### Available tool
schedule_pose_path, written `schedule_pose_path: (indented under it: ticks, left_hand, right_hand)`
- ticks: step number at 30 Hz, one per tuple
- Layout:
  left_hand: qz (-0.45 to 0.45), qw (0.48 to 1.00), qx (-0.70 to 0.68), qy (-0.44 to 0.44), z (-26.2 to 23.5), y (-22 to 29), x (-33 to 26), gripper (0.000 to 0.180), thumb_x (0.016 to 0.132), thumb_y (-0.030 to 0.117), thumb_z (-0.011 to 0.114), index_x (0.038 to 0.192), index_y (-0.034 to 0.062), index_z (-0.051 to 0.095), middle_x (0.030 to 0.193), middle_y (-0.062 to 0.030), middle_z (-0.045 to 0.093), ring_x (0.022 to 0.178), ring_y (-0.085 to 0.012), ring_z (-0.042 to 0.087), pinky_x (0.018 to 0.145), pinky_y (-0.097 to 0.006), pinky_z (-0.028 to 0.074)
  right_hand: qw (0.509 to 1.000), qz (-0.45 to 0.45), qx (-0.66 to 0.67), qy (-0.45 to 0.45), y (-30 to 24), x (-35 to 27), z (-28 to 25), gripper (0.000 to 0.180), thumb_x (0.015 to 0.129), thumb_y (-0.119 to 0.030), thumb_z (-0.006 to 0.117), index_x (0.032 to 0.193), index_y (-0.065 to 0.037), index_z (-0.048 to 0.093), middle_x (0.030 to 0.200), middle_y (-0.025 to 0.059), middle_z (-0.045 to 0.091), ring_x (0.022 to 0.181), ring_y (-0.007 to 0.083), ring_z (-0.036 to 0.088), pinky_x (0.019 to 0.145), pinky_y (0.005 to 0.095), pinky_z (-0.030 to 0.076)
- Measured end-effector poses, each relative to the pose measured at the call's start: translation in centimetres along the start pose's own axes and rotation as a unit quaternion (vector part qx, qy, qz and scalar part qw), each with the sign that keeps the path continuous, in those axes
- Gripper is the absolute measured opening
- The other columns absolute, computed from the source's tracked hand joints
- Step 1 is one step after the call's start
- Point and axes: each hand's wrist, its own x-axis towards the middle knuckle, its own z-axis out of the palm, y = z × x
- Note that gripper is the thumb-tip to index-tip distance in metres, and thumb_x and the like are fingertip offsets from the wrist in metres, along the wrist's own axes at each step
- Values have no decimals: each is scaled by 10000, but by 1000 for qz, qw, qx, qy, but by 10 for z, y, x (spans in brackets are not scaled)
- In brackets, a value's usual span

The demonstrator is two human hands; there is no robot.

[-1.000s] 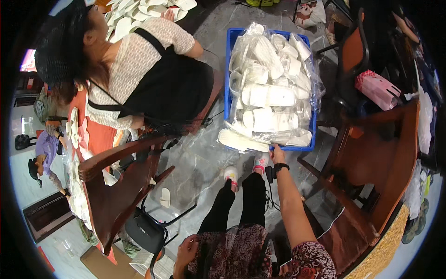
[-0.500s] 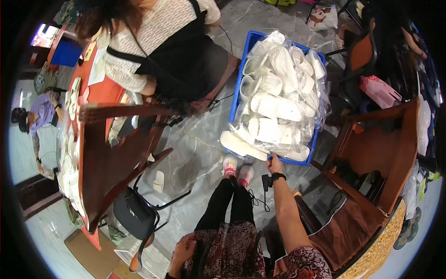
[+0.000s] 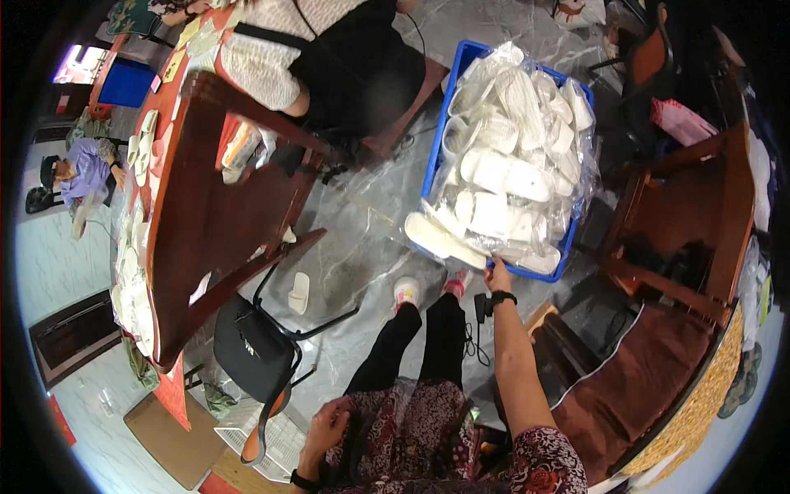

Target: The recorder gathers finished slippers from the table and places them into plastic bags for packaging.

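A blue plastic crate (image 3: 431, 156) stands on the floor in front of me, heaped with white slippers (image 3: 506, 177) in clear plastic bags. My right hand (image 3: 499, 277) reaches out on a straight arm and grips the near rim of this crate. A long pale slipper (image 3: 440, 239) overhangs the crate's near left corner, just left of that hand. Beside my hip, at the lower edge, my left hand (image 3: 332, 424) hangs with its fingers curled and nothing visible in them. My feet are apart, just short of the crate.
A dark wooden chair (image 3: 222, 214) and a black chair (image 3: 255, 346) stand left; another wooden chair (image 3: 683, 214) is close on the right. One slipper (image 3: 299, 293) lies on the floor. A seated co-worker (image 3: 354, 74) is beyond the left chair. Dark cables lie by my right foot.
My feet have moved apart, as in a step. The whole view has shifted, so the chairs and crate sit further right. My right hand keeps its hold on the crate rim.
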Motion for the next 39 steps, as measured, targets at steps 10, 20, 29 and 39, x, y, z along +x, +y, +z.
schedule_pose_path:
  ticks: [10,20,29,39]
  left_hand:
    - [-34,999,19,19,-32,-48,-40,305,835,97,548,1133,34,535,1032,-182,580,866,-272,624,728,-337,508]
    - [-21,998,60,-5,-2,-126,-108,331,834,120,562,1150,30,523,1041,-165,588,892,-270,605,750,-334,489]
    - [9,999,50,14,-40,-225,-136,341,835,113,554,1163,32,515,1052,-183,571,913,-289,592,756,-337,487]
    - [-7,998,58,6,-50,-311,-205,340,829,89,558,1161,33,513,1042,-169,580,896,-263,601,741,-328,491]
  right_hand:
    - [998,27,17,-58,102,-37,-2,226,848,-246,534,841,-21,522,641,92,565,493,148,543,341,178,387]
    - [998,41,29,-25,182,-60,-34,209,849,-248,548,815,-47,498,640,71,561,460,148,528,333,194,370]
    - [995,23,69,-62,286,-67,-69,188,841,-251,577,860,-75,515,678,69,571,485,145,540,341,170,342]
    - [993,59,99,-36,403,-116,-88,209,821,-226,604,803,-46,499,602,79,549,425,157,517,332,221,344]
